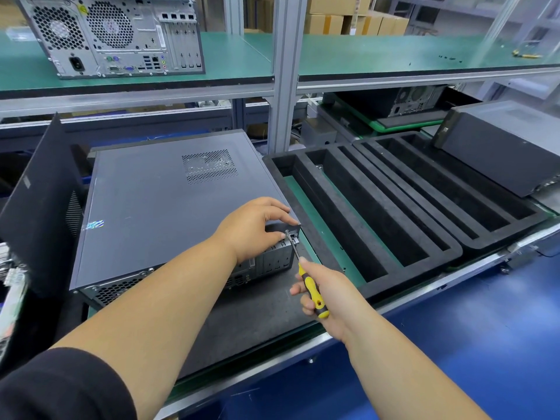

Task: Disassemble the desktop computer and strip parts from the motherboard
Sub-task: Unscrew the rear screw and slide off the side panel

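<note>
head view — left hand [253, 228] grips one computer case [169, 207]; right hand [325, 294] grips one screwdriver [306, 275].

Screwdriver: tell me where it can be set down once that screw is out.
Free: the dark mat in front of the computer case, by the right hand holding the screwdriver; the case's flat top panel; the empty slots of the foam tray. Crowded: the case's rear corner under the left hand, and the left edge.
</note>
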Demonstrator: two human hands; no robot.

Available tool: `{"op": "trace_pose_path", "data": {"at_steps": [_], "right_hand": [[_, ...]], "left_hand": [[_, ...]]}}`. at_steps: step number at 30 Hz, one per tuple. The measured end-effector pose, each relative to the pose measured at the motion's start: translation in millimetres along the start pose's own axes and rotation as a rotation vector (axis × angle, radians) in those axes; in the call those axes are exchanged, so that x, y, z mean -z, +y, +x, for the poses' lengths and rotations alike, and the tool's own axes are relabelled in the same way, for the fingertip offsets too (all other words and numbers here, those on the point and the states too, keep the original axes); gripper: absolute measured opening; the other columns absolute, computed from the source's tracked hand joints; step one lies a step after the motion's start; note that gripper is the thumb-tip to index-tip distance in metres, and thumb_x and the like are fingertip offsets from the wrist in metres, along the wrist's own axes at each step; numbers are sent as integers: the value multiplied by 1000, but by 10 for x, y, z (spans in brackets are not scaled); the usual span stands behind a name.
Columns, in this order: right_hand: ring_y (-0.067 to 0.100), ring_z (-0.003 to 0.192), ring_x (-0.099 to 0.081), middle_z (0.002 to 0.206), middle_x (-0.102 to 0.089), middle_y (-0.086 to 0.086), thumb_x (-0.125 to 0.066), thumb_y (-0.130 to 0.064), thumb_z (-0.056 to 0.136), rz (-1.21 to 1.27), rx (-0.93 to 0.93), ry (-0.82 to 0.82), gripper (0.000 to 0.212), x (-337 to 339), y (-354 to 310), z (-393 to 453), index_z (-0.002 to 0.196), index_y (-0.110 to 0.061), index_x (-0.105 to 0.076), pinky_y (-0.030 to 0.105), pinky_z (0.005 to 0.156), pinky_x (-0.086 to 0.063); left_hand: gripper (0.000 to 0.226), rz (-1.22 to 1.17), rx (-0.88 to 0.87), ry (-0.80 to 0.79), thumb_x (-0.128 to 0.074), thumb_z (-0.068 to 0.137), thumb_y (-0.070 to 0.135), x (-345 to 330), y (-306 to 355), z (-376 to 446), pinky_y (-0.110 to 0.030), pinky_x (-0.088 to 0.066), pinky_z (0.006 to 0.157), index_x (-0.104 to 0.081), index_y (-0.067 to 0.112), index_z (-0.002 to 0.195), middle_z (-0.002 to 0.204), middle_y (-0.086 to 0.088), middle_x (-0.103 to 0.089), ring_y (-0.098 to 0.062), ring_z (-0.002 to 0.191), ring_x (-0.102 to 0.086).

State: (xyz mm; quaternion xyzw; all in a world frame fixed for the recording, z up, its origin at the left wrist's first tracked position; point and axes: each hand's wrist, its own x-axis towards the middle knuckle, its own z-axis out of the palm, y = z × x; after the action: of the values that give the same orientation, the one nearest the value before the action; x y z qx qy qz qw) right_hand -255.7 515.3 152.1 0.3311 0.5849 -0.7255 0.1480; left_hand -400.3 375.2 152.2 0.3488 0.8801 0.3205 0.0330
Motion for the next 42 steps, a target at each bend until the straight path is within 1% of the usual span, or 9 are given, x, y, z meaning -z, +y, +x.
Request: {"op": "trace_pose_path", "data": {"at_steps": [3,10,13,18,22,28,34,38,42], "right_hand": [[13,46,-48,75,-68,12,-45,-34,104,95,-29,-48,41,12,17,-4,96,0,-68,24,49,-43],[12,49,-49,81,-69,5,-60,-32,98,-110,68,29,22,-9,21,-11,106,-12,-60,27,54,-44],[11,46,-43,80,-68,8,-62,-32,97,-1,20,4,27,-9,22,-11,108,-7,-61,25,49,-39],[13,48,-50,77,-71,12,-46,-32,104,115,-46,-33,38,-3,31,-16,99,-1,-67,24,49,-44],[15,52,-58,72,-72,3,-56,-34,100,-22,1,32,27,-30,3,-28,99,-8,-66,28,58,-50],[12,49,-43,79,-65,5,-66,-36,93,-19,65,1,30,-6,53,-7,107,-10,-60,27,53,-40],[13,48,-48,75,-66,12,-47,-32,103,124,-32,-45,39,5,35,-29,99,0,-69,25,51,-44],[14,51,-55,75,-69,4,-56,-31,100,-23,22,9,24,-5,14,-62,98,-8,-65,27,55,-48],[11,46,-43,75,-66,2,-64,-32,95,-32,81,-15,22,39,38,-30,104,-13,-59,25,52,-39]], "left_hand": [[32,3,-2,4,-71,85,27,-2,8,-3,-27,-47,93,-67,51,104,124,28,-52,5,115,-48],[32,-3,-5,7,-71,84,26,-6,-7,-3,-30,-47,95,-67,51,103,122,30,-52,6,115,-48],[32,-10,-13,7,-72,83,25,-6,-12,1,-31,-47,96,-68,50,103,123,29,-52,5,116,-48],[32,-3,-20,8,-71,84,26,-5,-8,2,-29,-47,95,-68,50,105,123,28,-52,4,116,-48],[32,-2,-24,18,-72,84,25,-4,-9,-1,-29,-47,94,-68,49,104,123,28,-52,5,115,-48],[32,3,-27,22,-72,84,26,-10,-12,2,-30,-47,94,-68,50,104,122,28,-53,5,116,-48],[39,10,-15,0,-64,81,19,9,15,-19,-27,-47,91,-67,49,106,124,29,-51,5,116,-47],[54,-244,37,117,-50,74,0,39,56,-74,-19,-43,93,-70,38,106,120,20,-58,3,114,-50],[44,-630,208,365,-47,80,-3,23,197,-202,-7,-43,68,-70,32,96,102,10,-67,-2,86,-59]]}}
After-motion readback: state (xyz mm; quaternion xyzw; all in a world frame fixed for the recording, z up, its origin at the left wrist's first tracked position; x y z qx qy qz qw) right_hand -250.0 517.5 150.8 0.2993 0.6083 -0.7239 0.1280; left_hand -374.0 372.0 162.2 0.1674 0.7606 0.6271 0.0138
